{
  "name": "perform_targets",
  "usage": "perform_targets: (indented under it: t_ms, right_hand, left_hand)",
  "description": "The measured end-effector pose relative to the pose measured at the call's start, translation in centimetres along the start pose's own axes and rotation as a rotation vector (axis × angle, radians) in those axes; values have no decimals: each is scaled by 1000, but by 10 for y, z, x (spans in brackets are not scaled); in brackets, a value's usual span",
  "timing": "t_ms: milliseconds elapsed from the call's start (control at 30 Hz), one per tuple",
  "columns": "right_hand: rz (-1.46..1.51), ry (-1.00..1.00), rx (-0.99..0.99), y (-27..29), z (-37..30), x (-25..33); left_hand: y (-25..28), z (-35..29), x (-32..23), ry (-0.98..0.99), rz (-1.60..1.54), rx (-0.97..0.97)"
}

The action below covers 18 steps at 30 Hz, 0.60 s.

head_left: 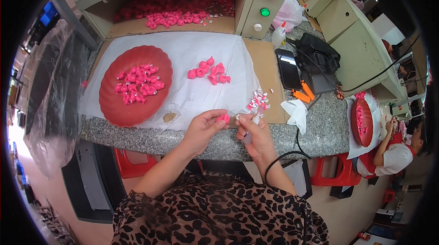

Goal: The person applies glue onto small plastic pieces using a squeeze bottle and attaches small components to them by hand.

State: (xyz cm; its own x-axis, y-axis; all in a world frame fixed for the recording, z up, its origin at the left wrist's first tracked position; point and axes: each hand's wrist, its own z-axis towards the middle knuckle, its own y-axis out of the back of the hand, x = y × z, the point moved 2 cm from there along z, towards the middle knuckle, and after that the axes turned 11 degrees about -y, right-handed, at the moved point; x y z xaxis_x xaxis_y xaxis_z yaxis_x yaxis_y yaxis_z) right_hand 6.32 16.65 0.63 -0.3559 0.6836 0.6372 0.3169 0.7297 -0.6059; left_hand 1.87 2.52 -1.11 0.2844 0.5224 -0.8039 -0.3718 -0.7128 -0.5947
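We are finding one small pink piece (224, 118) pinched in the left hand (201, 130), just above the counter's front edge.
We are noting the left thumb and fingers gripping that piece, while the right hand (259, 136), just beside it, is grasping a slender pale item (247, 138); whether its fingertips are also pinching a small part, we cannot tell. Beyond, we are recording pink-and-white bits (259, 100) lying heaped near the right edge of a white sheet (183, 48), loose pink figures (210, 71) resting mid-sheet, and a red plate (108, 92) holding more at left. Farther right, a phone (287, 69) is lying near orange handles (302, 96).
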Motion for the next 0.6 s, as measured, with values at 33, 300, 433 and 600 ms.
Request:
perform_targets:
  t_ms: [33,300,433,600]
  right_hand:
    - [-4,18,-13,-3,0,-4]
    - [-54,104,-5,-7,-1,-17]
    - [-41,89,-18,-6,-2,-18]
    - [-47,84,-20,-4,0,-20]
  left_hand:
    - [1,-1,1,-1,3,-3]
    - [1,-7,0,-91,354,-15]
    - [0,-7,1,-138,370,-15]
    - [-1,-6,2,-178,403,17]
